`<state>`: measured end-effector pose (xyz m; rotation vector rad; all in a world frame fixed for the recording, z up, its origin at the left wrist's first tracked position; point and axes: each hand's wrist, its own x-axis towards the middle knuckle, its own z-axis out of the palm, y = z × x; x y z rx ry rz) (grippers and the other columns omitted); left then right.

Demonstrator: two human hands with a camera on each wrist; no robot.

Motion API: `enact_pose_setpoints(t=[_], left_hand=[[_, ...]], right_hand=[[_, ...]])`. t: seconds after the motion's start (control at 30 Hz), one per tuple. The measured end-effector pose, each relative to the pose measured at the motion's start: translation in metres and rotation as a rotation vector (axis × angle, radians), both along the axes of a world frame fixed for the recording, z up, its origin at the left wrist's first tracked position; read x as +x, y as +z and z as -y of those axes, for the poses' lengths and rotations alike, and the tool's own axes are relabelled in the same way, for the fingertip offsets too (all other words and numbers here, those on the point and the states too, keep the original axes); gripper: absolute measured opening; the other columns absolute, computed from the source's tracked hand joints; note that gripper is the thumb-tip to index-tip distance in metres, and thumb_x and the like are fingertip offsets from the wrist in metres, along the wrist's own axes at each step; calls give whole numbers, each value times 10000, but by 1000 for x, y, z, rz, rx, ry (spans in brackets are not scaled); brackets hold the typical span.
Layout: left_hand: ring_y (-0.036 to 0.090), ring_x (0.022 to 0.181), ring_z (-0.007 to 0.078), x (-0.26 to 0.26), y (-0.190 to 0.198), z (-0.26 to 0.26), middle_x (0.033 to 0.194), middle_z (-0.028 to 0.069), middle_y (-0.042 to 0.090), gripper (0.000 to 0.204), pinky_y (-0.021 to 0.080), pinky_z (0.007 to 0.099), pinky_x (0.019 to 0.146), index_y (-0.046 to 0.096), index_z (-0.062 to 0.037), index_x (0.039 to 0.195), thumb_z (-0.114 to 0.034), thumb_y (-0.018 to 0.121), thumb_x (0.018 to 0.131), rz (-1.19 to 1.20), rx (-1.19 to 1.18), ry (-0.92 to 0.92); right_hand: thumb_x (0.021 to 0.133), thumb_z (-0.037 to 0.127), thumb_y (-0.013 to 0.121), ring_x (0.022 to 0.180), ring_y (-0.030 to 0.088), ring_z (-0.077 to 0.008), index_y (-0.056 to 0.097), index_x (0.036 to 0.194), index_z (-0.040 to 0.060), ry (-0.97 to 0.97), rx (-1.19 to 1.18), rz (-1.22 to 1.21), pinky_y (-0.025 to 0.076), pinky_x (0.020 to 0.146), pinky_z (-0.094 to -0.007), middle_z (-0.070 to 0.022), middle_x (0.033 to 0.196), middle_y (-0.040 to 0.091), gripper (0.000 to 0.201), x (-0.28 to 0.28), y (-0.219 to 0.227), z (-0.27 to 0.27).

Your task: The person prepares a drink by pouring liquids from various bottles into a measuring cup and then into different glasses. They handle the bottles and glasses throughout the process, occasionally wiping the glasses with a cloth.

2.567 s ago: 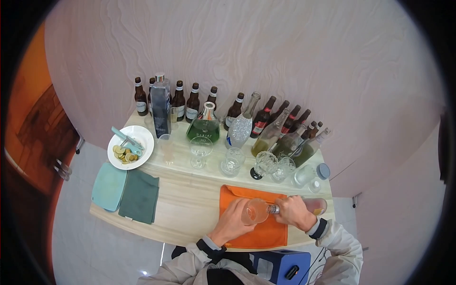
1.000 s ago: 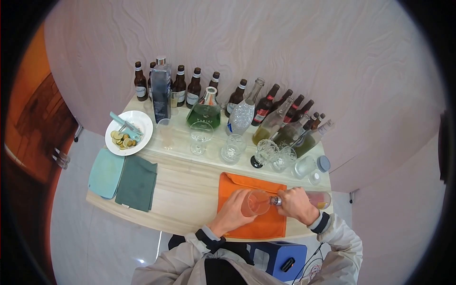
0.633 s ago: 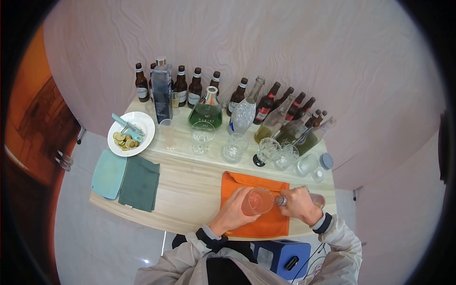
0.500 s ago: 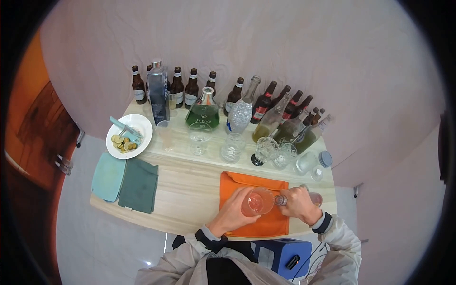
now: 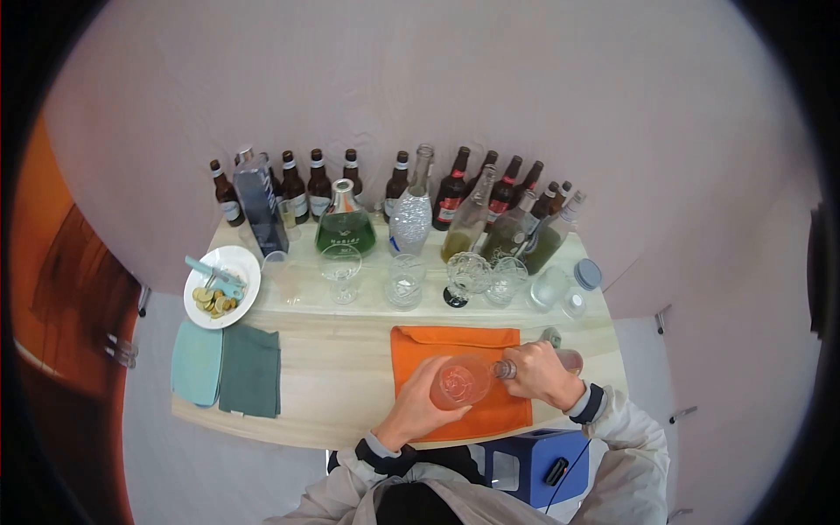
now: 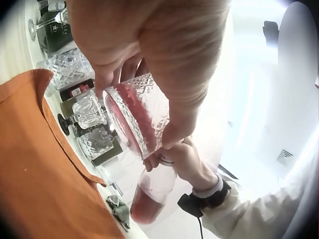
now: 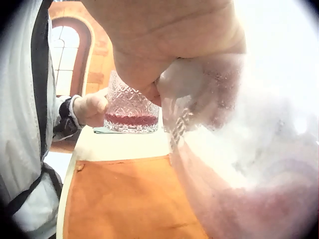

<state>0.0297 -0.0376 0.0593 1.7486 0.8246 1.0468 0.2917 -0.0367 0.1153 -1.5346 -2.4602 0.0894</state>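
Note:
My left hand point(image 5: 415, 409) holds a cut-glass tumbler point(image 5: 458, 383) above an orange cloth point(image 5: 451, 338). Pink-red liquid lies in the tumbler point(image 7: 131, 107), as the right wrist view shows. My right hand point(image 5: 541, 376) grips a clear bottle point(image 6: 151, 195) by its neck, fingers curled round it. The bottle's mouth point(image 5: 504, 369) is right at the tumbler's rim. In the left wrist view, the bottle tilts with its base lower than its neck, and pink liquid gathers at the base end.
Glasses stand behind the cloth, including a black-footed goblet point(image 5: 467, 276). Farther back are several bottles and a green decanter point(image 5: 346, 229). At left, a white plate point(image 5: 249, 302) holds sliced limes and a peeler, near a teal board point(image 5: 196, 363) and green cloth point(image 5: 250, 372).
More pink liquid shows in the tumbler than at first. The bottle's base has dropped from a more level tilt. The head view has shifted, and both hands keep their holds.

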Motion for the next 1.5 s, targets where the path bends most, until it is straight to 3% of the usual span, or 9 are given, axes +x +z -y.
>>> enact_pose_setpoints(t=[0.13, 0.27, 0.4, 0.47, 0.67, 0.7, 0.8, 1.07, 1.5], left_hand=[[607, 1236, 357, -2, -10, -2, 1341, 188, 589, 769, 504, 412, 1041, 538, -28, 1368, -191, 920, 721, 5, -47, 30], [619, 1198, 359, -11, -34, -10, 1299, 186, 601, 759, 517, 415, 1014, 545, -23, 1348, -188, 927, 712, -54, -21, 42], [626, 1167, 365, -23, -59, -13, 1250, 185, 610, 745, 525, 422, 992, 558, -19, 1311, -174, 941, 691, -171, -9, 148], [626, 1163, 369, -26, -68, -12, 1241, 186, 611, 743, 525, 423, 991, 563, -17, 1301, -169, 946, 683, -182, -17, 165], [621, 1179, 375, -29, -74, -12, 1250, 195, 605, 770, 525, 429, 997, 560, -11, 1300, -187, 963, 669, -250, -79, 206], [660, 1153, 314, -31, -82, -12, 1255, 172, 620, 833, 546, 394, 981, 537, 5, 1317, -185, 986, 642, -312, -51, 220], [629, 1170, 375, -31, -77, -11, 1255, 192, 594, 829, 535, 428, 986, 539, -5, 1326, -216, 982, 658, -348, -81, 221], [672, 1164, 282, -34, -89, -11, 1282, 156, 620, 864, 568, 381, 975, 539, -18, 1325, -208, 1020, 633, -292, -203, 211], [670, 1161, 267, -32, -83, -10, 1278, 160, 627, 855, 562, 377, 989, 520, -3, 1341, -171, 1010, 661, -270, -162, 199]], right_hand=[[744, 181, 740, 591, 668, -387, 633, 722, 48, -68, 40, -2, 551, 572, -475, -186, 623, 642, 172, 24, 11, 2], [863, 145, 694, 577, 641, -424, 691, 818, 2, -276, 172, -300, 538, 556, -448, -232, 638, 638, 150, 62, 49, -4], [900, 179, 702, 550, 669, -239, 708, 747, -15, -445, 413, -356, 533, 578, -383, -158, 597, 660, 248, 155, 61, -37], [902, 214, 710, 574, 662, -171, 711, 709, -13, -617, 417, -654, 523, 591, -365, -106, 600, 675, 297, 179, 78, -53], [917, 267, 669, 630, 688, -180, 731, 715, -8, -790, 587, -757, 526, 631, -353, -96, 657, 718, 347, 241, 67, -118], [917, 267, 669, 630, 688, -180, 731, 715, -8, -798, 590, -770, 526, 631, -353, -96, 657, 718, 347, 245, 63, -130], [912, 299, 669, 667, 706, -189, 748, 734, -2, -833, 612, -790, 537, 661, -363, -101, 698, 740, 358, 261, 42, -173], [894, 325, 664, 691, 729, -221, 760, 739, 6, -893, 553, -901, 551, 680, -381, -108, 690, 741, 367, 280, -2, -242], [925, 349, 708, 687, 679, -162, 710, 776, -9, -764, 443, -947, 527, 678, -365, -67, 717, 727, 387, 291, -1, -241]])
